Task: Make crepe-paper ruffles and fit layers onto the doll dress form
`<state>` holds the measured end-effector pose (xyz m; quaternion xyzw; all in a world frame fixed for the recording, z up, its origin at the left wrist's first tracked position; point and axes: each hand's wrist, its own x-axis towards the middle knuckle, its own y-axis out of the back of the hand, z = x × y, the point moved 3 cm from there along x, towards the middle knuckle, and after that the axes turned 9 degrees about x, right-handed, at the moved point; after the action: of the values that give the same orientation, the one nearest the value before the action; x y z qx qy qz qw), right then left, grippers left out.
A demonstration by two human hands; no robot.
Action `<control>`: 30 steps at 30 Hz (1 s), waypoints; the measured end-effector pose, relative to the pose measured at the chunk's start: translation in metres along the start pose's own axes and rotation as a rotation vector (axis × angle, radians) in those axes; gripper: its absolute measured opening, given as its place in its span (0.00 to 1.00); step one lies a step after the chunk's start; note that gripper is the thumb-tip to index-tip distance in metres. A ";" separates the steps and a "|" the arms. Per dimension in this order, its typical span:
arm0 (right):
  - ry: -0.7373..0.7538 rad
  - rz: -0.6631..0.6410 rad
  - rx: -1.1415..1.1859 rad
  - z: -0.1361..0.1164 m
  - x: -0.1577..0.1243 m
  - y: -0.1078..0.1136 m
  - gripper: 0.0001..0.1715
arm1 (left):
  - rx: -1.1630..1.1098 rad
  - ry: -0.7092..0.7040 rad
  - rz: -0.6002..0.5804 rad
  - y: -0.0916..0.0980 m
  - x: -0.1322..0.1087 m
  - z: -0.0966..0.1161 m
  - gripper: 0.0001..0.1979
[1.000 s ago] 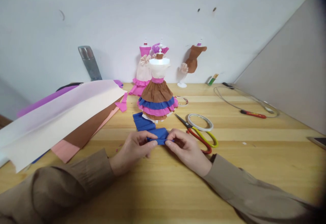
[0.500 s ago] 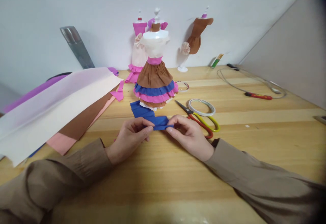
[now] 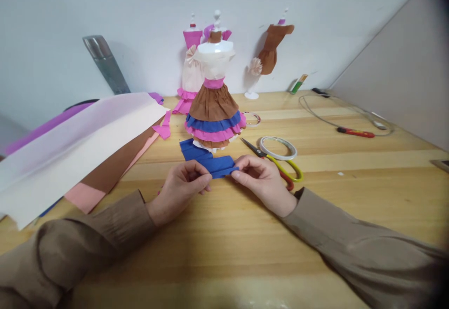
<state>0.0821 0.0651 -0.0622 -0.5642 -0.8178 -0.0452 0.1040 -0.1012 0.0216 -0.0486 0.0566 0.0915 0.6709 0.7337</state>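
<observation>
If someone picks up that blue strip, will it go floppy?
Probably: the blue strip looks thin, and its near edge is folded. It's likely light too, since the left hand and right hand just pinch it.

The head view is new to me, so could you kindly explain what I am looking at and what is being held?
There is no machine here: a person works with two bare hands, and one camera worn on the head looks forward and down at them. The left hand and right hand pinch the near edge of a folded blue strip between thumb and fingers. On the wooden table, just behind it, stands a dress form in a tiered skirt. To the right lie scissors and a white tape roll; to the left are layered coloured sheets. Farther back are more small outfits, including a brown dress.
</observation>
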 end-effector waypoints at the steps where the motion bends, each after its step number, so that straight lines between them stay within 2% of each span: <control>1: -0.003 0.006 0.007 0.000 0.000 0.000 0.18 | 0.000 -0.005 0.008 0.000 0.000 0.000 0.11; 8: -0.037 0.006 0.037 0.003 0.000 0.000 0.17 | 0.006 -0.007 0.030 0.000 0.001 -0.001 0.09; 13: -0.032 -0.070 0.044 0.001 -0.001 -0.004 0.17 | -0.022 -0.007 0.003 0.000 0.002 -0.005 0.11; 16: -0.036 -0.134 0.023 0.001 -0.001 -0.008 0.17 | -0.015 -0.040 -0.049 0.000 0.001 -0.006 0.13; 20: -0.039 -0.129 -0.021 0.005 -0.002 -0.005 0.17 | 0.048 -0.087 -0.189 -0.004 -0.002 -0.004 0.12; 23: -0.016 -0.099 -0.099 0.010 -0.002 -0.001 0.17 | 0.228 -0.185 -0.170 -0.006 -0.003 -0.002 0.07; 26: 0.028 -0.060 -0.179 0.012 0.002 0.002 0.13 | 0.441 -0.331 -0.122 -0.007 -0.005 0.000 0.14; 28: 0.084 -0.068 -0.270 0.012 0.006 0.000 0.09 | 0.514 -0.436 -0.136 -0.009 -0.007 0.002 0.16; 30: 0.184 -0.120 -0.477 0.010 0.011 -0.004 0.14 | 0.559 -0.531 -0.182 -0.012 -0.009 0.002 0.16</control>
<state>0.0736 0.0756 -0.0697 -0.5166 -0.8032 -0.2941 0.0393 -0.0897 0.0115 -0.0490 0.4174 0.0823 0.5145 0.7445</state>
